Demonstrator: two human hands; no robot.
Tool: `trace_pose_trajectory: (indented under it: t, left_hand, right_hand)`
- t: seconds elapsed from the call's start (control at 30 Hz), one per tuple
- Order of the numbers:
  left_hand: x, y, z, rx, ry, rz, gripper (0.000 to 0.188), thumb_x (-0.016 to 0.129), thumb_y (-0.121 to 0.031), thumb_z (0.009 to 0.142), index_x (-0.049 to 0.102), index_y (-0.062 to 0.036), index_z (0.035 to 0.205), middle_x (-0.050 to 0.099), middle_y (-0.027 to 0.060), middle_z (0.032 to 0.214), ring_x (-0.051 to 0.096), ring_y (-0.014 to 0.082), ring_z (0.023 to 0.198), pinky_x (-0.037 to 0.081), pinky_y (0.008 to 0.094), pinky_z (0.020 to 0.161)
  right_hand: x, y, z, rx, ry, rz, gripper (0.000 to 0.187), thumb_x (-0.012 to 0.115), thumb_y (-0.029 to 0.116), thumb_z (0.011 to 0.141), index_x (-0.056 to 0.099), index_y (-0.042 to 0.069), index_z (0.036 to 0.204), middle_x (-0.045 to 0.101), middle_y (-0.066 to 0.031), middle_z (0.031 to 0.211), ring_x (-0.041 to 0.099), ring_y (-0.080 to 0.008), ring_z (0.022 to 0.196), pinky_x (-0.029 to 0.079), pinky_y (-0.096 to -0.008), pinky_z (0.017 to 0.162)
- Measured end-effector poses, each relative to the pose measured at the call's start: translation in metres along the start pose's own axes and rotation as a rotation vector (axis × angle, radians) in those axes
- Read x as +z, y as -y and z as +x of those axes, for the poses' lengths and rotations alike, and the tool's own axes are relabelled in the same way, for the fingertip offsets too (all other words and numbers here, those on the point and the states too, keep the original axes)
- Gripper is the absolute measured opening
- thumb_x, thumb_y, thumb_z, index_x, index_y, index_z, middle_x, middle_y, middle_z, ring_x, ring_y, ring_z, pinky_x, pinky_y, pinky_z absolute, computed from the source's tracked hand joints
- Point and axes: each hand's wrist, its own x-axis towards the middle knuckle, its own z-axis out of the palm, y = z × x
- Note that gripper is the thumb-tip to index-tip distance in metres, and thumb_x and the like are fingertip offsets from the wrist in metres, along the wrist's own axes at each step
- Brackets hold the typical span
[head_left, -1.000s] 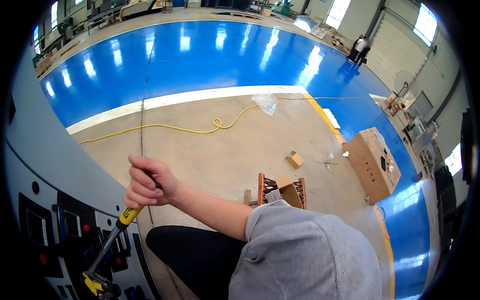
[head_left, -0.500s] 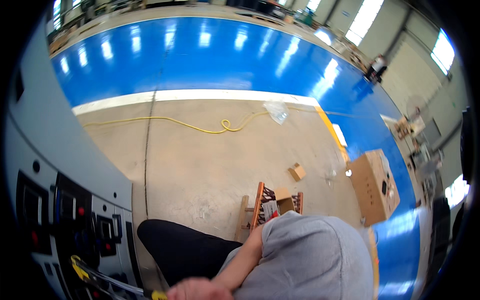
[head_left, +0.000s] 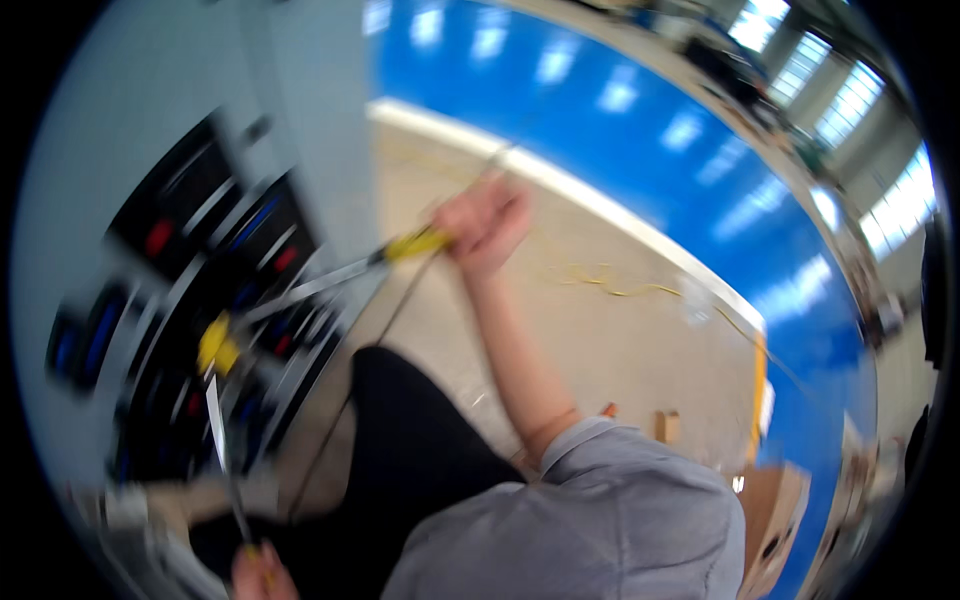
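My right hand (head_left: pixel 488 222) is closed round the yellow grip of one arm of a long two-handled tool (head_left: pixel 312 288), shaped like a bolt cutter. At the lower left, my left hand (head_left: pixel 262 575) is wrapped round the end of the other arm. The two silver arms are spread wide and meet at the tool's yellow head (head_left: pixel 217 345). That head lies in front of black panel units (head_left: pixel 285 245) with red and blue parts on a grey cabinet (head_left: pixel 320 110). Blur hides whether anything sits in its jaws, or whether it touches the cabinet.
The grey cabinet fills the left side, close to my bent knee (head_left: pixel 385 400) in black trousers. On the beige floor lie a small cardboard box (head_left: pixel 667 426) and a yellow cord (head_left: pixel 630 290). A large cardboard box (head_left: pixel 770 535) stands at the lower right. Blue floor (head_left: pixel 660 130) lies beyond a white line.
My right hand has swung up and away from the lower edge with its handle, so the tool's arms are spread. My left hand has come into view. The whole view has turned toward the cabinet.
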Motion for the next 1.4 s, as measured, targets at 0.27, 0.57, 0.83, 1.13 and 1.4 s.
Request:
trace_pose_trajectory:
  t: [0.27, 0.57, 0.83, 1.13, 1.4]
  left_hand:
    - [0.025, -0.052, 0.016, -0.282, 0.205, 0.044, 0.037, 0.060, -0.033, 0.107, 0.048, -0.0116, 0.079, 0.029, -0.0049, 0.049, 0.024, 0.0066, 0.034, 0.018, 0.0263, 0.032]
    - [0.112, 0.010, 0.000, -0.275, 0.192, -0.260, 0.076, 0.028, -0.086, 0.093, 0.039, -0.0139, 0.074, 0.025, -0.0024, 0.047, 0.021, 0.0105, 0.030, 0.020, 0.0274, 0.029]
    - [0.179, 0.019, -0.007, -0.199, 0.161, -0.464, 0.083, 0.020, -0.095, 0.088, 0.039, -0.0140, 0.078, 0.024, -0.0003, 0.048, 0.019, 0.0127, 0.033, 0.021, 0.0315, 0.032]
    - [0.220, 0.035, 0.030, -0.255, 0.130, -0.242, 0.060, 0.023, -0.072, 0.104, 0.039, -0.0158, 0.088, 0.026, 0.0001, 0.053, 0.023, 0.0139, 0.038, 0.025, 0.0337, 0.038]
    - [0.199, 0.086, 0.053, 0.004, 0.288, -0.145, 0.047, 0.056, -0.051, 0.104, 0.040, -0.0095, 0.088, 0.036, 0.0032, 0.053, 0.034, 0.0132, 0.039, 0.036, 0.0329, 0.039]
  right_hand:
    - [-0.048, -0.011, 0.053, 0.095, -0.056, 0.236, 0.032, 0.047, 0.027, 0.093, 0.038, 0.018, 0.064, 0.031, 0.0082, 0.044, 0.025, -0.0065, 0.037, 0.029, -0.0235, 0.046]
    - [0.044, 0.013, -0.098, -0.134, 0.024, -0.050, 0.038, 0.038, 0.029, 0.100, 0.038, 0.020, 0.063, 0.035, 0.0045, 0.046, 0.034, -0.0121, 0.043, 0.046, -0.0332, 0.065]
    - [0.119, -0.024, -0.208, -0.270, -0.088, -0.223, 0.038, 0.038, 0.027, 0.099, 0.041, 0.017, 0.062, 0.039, 0.0029, 0.046, 0.040, -0.0159, 0.044, 0.046, -0.0333, 0.069]
    - [0.123, -0.036, -0.269, 0.115, 0.249, -0.518, 0.018, 0.062, 0.028, 0.090, 0.061, 0.011, 0.085, 0.068, -0.0066, 0.086, 0.058, -0.0260, 0.087, 0.039, -0.0427, 0.092]
    - [0.093, -0.005, -0.291, 1.089, -0.074, -0.741, 0.056, 0.065, 0.003, 0.097, 0.039, 0.004, 0.147, 0.057, -0.0074, 0.115, 0.059, -0.0149, 0.103, 0.049, -0.0305, 0.091]
